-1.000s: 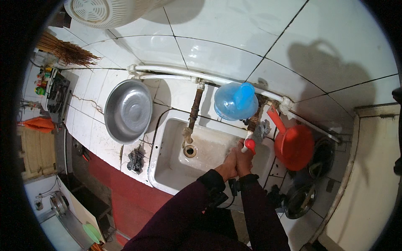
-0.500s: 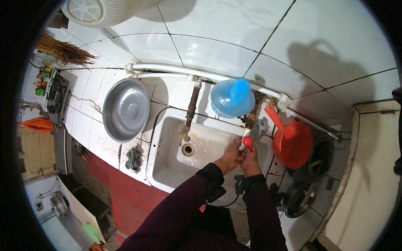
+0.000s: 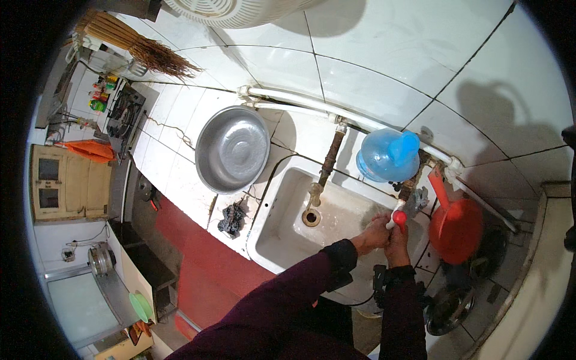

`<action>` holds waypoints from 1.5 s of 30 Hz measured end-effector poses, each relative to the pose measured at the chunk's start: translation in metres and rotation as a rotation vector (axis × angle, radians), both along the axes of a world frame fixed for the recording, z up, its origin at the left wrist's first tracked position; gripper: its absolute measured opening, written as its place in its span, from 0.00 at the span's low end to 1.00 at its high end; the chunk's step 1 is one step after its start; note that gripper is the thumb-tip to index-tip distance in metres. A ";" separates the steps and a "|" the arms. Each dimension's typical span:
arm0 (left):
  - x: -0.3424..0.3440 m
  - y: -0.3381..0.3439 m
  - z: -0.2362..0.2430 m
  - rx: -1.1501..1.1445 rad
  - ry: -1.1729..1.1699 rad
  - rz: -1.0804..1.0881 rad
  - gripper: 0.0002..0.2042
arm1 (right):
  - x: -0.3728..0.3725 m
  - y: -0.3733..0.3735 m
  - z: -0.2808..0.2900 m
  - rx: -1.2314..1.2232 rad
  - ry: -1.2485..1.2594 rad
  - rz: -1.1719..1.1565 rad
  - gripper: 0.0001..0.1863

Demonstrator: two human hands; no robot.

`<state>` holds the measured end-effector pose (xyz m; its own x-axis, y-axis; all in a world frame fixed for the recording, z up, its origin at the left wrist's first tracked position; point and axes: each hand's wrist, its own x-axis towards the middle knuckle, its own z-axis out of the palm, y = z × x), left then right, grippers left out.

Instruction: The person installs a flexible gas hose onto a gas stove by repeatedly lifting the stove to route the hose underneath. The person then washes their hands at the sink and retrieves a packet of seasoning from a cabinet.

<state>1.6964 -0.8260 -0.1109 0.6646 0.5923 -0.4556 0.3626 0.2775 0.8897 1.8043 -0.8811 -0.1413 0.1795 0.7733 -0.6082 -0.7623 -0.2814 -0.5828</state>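
Observation:
My left hand (image 3: 373,234) and my right hand (image 3: 396,248) are pressed close together over the right part of the white sink (image 3: 262,243). Both are directly at a tap (image 3: 392,223) with a red round handle (image 3: 399,218). The left hand's fingers look curled in against the right hand; whether anything lies between them is hidden. The right hand's fingers are mostly covered by the tap and handle. A second, rusty pipe tap (image 3: 330,157) reaches over the sink near the drain (image 3: 311,217). Dark bands wrap both wrists.
Left of the sink are a grey metal basin (image 3: 233,150) and a crumpled dark rag (image 3: 231,219). Behind it stands a blue plastic jug (image 3: 384,159). A red dipper (image 3: 456,231) and dark pot lids (image 3: 450,309) lie to the right. A stove (image 3: 125,113) is at far left.
The whole view has shifted, so the sink and counter appear further right and more of the room shows at left. My hands stay together at the red-handled tap.

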 end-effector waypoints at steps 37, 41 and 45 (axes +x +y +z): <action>-0.041 0.017 -0.032 0.152 -0.144 -0.157 0.32 | -0.040 0.005 0.042 -0.368 -1.498 0.349 0.16; -0.033 0.009 -0.020 0.582 -0.049 -0.130 0.25 | -0.032 0.012 0.029 -0.314 -0.478 -0.001 0.20; -0.011 0.001 -0.014 0.064 0.057 0.180 0.24 | -0.032 0.008 0.017 -0.206 0.155 -0.274 0.23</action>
<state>1.6858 -0.8251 -0.1252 0.5195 0.7282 -0.4471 0.3622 0.2862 0.8871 1.7726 -0.8729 -0.1243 0.2562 0.5679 -0.7822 -0.9002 -0.1545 -0.4071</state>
